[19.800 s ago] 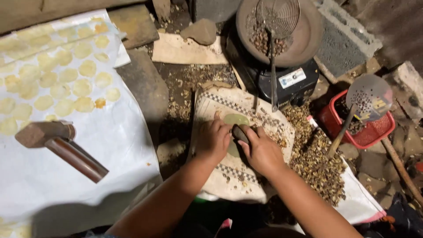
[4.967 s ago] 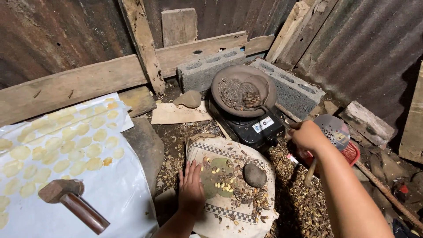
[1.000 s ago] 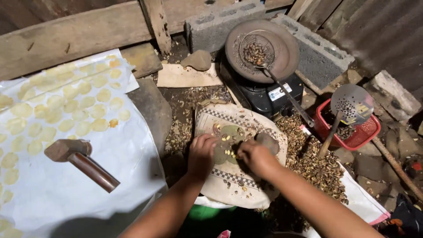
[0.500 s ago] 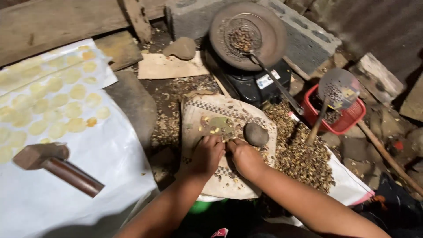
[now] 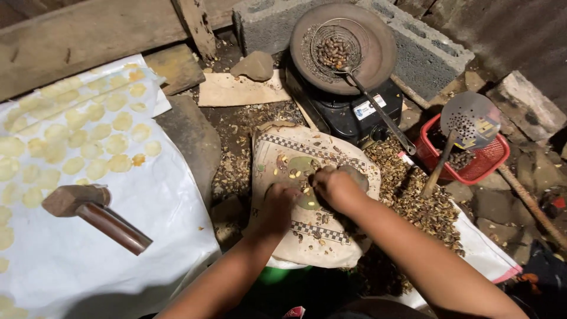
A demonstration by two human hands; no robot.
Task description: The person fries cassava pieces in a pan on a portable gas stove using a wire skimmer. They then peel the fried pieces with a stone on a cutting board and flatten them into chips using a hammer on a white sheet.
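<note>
My left hand (image 5: pixel 279 204) and my right hand (image 5: pixel 332 186) rest side by side on a patterned cloth (image 5: pixel 331 236), fingers curled over small nuts and shell bits on a greenish flat stone (image 5: pixel 301 168). What the fingers pinch is hidden. A rounded grey stone (image 5: pixel 359 174) lies just beyond my right hand. Behind the cloth, a wire skimmer with roasted nuts (image 5: pixel 335 50) sits in a round pan (image 5: pixel 378 56) on a black stove (image 5: pixel 348 112).
A white sheet (image 5: pixel 118 236) at left carries several flattened pale discs (image 5: pixel 77 139) and a wooden mallet (image 5: pixel 97 215). A heap of shells (image 5: pixel 422 207) lies right of the cloth. A red basket (image 5: pixel 493 159) holds a perforated ladle (image 5: pixel 469 118). Concrete blocks (image 5: pixel 425 53) stand behind.
Both hands have shifted slightly forward onto the green stone; the right hand has moved up close to the rounded grey stone. The view has tilted a little.
</note>
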